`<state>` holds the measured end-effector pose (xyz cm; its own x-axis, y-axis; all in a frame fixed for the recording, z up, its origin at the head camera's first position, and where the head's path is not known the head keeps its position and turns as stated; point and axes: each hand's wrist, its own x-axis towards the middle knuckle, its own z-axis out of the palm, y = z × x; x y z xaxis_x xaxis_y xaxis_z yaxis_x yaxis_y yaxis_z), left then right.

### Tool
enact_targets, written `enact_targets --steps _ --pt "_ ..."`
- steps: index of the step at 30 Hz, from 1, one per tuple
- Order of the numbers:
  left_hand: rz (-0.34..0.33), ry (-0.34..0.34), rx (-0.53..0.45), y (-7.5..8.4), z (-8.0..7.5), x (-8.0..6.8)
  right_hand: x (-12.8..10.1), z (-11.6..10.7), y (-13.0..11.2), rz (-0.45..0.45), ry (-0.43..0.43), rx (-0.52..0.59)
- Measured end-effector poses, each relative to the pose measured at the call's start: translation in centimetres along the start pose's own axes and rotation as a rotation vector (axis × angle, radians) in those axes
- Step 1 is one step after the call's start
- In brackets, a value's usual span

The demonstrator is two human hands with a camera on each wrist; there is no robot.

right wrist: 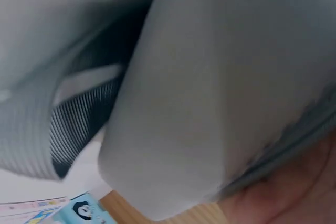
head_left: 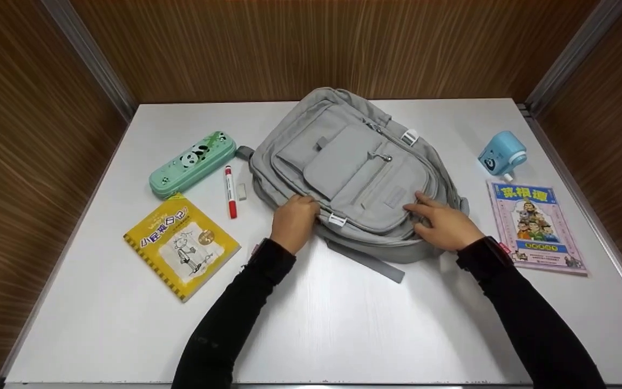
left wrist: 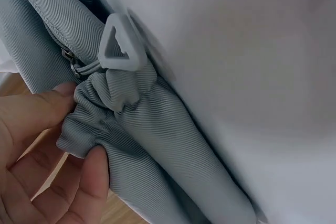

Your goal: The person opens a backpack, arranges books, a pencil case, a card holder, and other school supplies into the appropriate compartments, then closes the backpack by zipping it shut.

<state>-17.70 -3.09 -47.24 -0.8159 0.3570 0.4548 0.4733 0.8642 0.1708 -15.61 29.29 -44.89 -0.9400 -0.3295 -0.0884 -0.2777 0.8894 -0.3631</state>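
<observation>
A grey backpack lies at a slant on the white table, its front pockets facing up. My left hand pinches a bunched fold of its fabric at the near-left edge. In the left wrist view, a zipper pull and a pale triangular buckle sit beside that fold. My right hand rests on the backpack's near-right corner, fingers spread over the front face. The right wrist view shows the bag's smooth side close up, with part of the hand against the seam.
Left of the bag are a green panda pencil case, a red-and-white marker, an eraser and a yellow book. At right lie a blue panda-printed device and a pink book. A loose strap trails toward the front.
</observation>
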Motion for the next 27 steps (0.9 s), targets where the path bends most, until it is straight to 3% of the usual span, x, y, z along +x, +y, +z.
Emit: enact_targets --steps 8,12,15,19,21,23,27 --pt "-0.104 -0.056 -0.057 -2.3 -0.5 0.5 -1.0 1.1 -2.5 -0.086 0.034 -0.076" --pt "-0.152 -0.068 -0.091 -2.6 -0.7 0.7 -1.0 1.1 -3.1 -0.123 0.066 -0.095" --pt "-0.148 -0.057 -0.107 -1.5 -0.9 0.3 -0.5 0.5 -2.7 -0.131 0.128 -0.02" --pt "-0.129 -0.026 -0.161 1.3 -0.9 -0.9 0.7 -1.0 -0.9 -0.137 0.234 0.151" --pt "-0.125 -0.032 -0.189 2.8 -0.8 -1.5 1.4 -1.6 0.2 -0.134 0.254 0.18" --pt "-0.118 -0.056 -0.193 4.1 -0.7 -1.9 2.0 -1.9 1.3 -0.123 0.24 0.157" --pt "-0.111 -0.166 -0.173 5.5 -0.4 -2.3 2.6 -1.7 2.9 -0.08 0.13 0.116"
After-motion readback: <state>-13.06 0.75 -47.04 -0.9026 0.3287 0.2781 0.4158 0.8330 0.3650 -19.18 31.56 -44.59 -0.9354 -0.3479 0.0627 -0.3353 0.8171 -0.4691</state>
